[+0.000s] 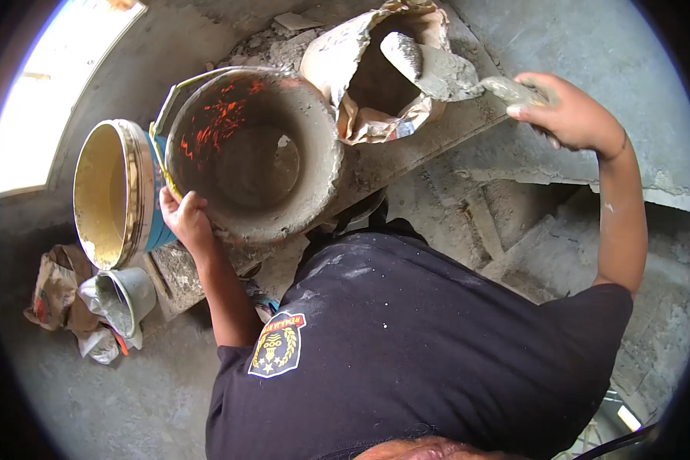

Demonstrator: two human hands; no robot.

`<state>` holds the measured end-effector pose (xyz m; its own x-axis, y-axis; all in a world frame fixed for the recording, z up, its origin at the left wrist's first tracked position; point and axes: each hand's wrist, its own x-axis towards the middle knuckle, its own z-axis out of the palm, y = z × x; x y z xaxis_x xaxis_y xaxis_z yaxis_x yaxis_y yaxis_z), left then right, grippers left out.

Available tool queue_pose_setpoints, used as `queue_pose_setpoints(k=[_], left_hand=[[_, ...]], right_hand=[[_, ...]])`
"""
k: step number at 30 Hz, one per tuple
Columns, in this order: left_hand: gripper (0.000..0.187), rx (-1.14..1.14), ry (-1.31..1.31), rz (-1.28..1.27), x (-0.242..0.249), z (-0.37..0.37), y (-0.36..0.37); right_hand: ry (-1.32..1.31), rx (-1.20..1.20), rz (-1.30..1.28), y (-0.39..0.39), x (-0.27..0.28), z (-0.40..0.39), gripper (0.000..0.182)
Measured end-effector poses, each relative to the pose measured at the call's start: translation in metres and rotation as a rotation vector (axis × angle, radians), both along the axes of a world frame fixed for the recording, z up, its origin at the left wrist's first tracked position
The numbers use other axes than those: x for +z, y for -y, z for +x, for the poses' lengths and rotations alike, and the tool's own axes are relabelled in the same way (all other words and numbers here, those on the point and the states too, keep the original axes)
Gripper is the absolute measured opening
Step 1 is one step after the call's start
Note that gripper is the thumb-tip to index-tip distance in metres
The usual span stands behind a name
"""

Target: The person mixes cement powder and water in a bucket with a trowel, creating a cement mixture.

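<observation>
My right hand [571, 111] is wrapped round the handle of a cement-crusted trowel [448, 75]. Its blade carries a grey lump at the tip, over the open mouth of a torn paper bag [336, 57]. My left hand [185, 218] is closed on the yellow grip of the bucket's wire handle, at the rim. That large bucket [314, 172] is coated inside with grey mortar, with orange-red patches showing through. It is tilted so that I look down into it, and a small pale bit lies near its bottom.
A blue bucket with a pale yellow inside [100, 192] is left of the mortar bucket. Below it are a small whitish pail [134, 295] and a crumpled brown bag [61, 287]. Rubble [276, 50] lies by the wall. A concrete ledge [560, 165] is under my right arm.
</observation>
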<state>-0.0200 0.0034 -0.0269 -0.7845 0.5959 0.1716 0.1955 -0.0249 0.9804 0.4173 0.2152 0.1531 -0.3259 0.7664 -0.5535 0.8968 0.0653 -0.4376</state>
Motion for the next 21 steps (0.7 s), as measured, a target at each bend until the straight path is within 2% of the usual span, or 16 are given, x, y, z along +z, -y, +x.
queue_pose_setpoints(k=[5, 8, 11, 12, 15, 17, 20, 21], left_hand=[[0.015, -0.082, 0.067, 0.114, 0.013, 0.007, -0.010], [0.017, -0.135, 0.069, 0.118, 0.007, 0.004, -0.009], [0.019, -0.161, 0.129, 0.158, 0.002, 0.000, -0.008], [0.019, -0.152, 0.151, 0.149, -0.001, -0.003, -0.007], [0.020, -0.150, 0.179, 0.182, -0.002, -0.002, -0.003], [0.020, -0.181, 0.213, 0.194, 0.000, -0.001, 0.000], [0.017, -0.186, 0.183, 0.173, 0.006, 0.001, 0.003], [0.016, -0.189, 0.167, 0.162, 0.006, 0.002, 0.003]], right_hand=[[-0.018, -0.043, 0.053, 0.043, 0.023, -0.023, 0.046], [-0.121, -0.017, -0.060, 0.060, 0.025, -0.053, 0.041], [-0.161, 0.007, -0.129, 0.070, 0.008, -0.084, 0.038], [-0.163, 0.067, -0.224, 0.068, 0.003, -0.096, 0.042], [-0.166, 0.170, -0.267, 0.069, -0.029, -0.124, 0.043], [-0.147, 0.190, -0.196, 0.076, -0.044, -0.143, 0.038], [-0.023, 0.467, -0.071, 0.071, -0.071, -0.168, 0.037], [-0.022, 0.469, -0.073, 0.071, -0.081, -0.173, 0.037]])
